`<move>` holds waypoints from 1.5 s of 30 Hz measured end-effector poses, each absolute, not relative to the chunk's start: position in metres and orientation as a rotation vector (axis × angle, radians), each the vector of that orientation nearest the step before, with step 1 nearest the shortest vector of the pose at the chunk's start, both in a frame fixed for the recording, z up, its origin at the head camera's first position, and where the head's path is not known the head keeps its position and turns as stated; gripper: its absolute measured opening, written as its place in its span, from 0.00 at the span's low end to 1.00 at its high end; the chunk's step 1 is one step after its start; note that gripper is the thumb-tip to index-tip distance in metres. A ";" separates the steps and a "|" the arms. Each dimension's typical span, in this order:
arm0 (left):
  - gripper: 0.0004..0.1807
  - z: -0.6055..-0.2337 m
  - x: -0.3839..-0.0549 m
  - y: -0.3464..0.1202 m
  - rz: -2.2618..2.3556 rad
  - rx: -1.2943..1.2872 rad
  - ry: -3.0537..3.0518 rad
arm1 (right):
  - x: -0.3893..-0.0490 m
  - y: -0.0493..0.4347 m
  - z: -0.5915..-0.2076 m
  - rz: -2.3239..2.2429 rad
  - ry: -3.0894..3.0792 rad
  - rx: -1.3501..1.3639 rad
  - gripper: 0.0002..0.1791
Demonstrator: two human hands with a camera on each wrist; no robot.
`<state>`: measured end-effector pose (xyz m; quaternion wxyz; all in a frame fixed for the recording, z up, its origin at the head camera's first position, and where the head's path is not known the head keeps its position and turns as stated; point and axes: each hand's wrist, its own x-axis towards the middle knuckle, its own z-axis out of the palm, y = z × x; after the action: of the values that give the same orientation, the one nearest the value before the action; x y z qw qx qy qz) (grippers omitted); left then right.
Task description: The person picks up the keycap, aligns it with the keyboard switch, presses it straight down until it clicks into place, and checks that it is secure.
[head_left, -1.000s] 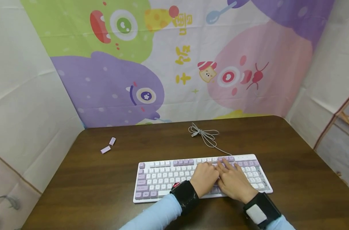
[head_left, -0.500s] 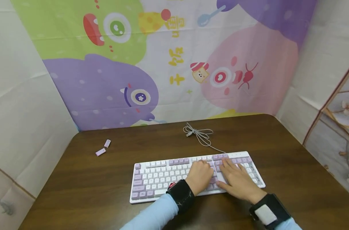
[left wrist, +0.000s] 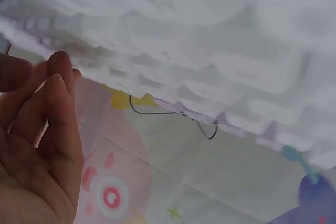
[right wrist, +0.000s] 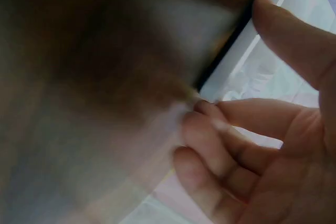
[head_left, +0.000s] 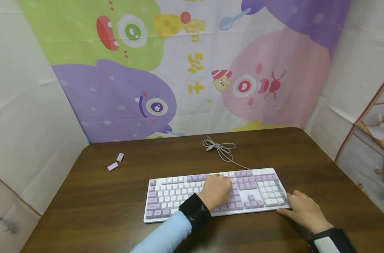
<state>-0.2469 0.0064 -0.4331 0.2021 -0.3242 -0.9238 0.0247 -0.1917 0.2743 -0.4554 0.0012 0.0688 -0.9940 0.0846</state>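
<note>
Keyboard (head_left: 253, 192) is lying on desk (head_left: 84, 203), cable (head_left: 214, 144) at its 12 o'clock; presumably stiff, light. Right hand (head_left: 305, 211), half-closed, is gripping the 4 o'clock corner, likely a sound hold; left hand (head_left: 215, 191) is resting curled over keys (head_left: 173, 194), hold indeterminable.

In front of you, a long rectangular white plastic keyboard (head_left: 249, 193) with white and lilac keys lies keys upward on the brown table (head_left: 110, 196). Its left end is slightly nearer to you. Behind it lies its thin pale looped cable (head_left: 216, 144).

One keyboard (head_left: 249, 194), two loose keycaps (head_left: 112, 166)
</note>
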 end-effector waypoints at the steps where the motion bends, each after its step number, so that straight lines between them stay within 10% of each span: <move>1: 0.07 -0.431 -0.245 0.002 0.035 -0.909 -2.591 | -0.192 0.274 -0.456 0.256 -3.122 0.216 0.28; 24: 0.28 -0.446 -0.289 -0.264 -0.117 0.113 -2.797 | -0.196 0.269 -0.447 0.181 -3.168 0.199 0.22; 45: 0.11 -0.450 -0.299 -0.315 -0.153 0.289 -2.698 | -0.196 0.266 -0.451 0.138 -3.144 0.174 0.22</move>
<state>-0.2990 -0.3148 -0.4503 0.2103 0.1041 -0.9705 -0.0552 -0.1961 0.2664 -0.4509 -0.0052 0.0552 -0.9975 0.0437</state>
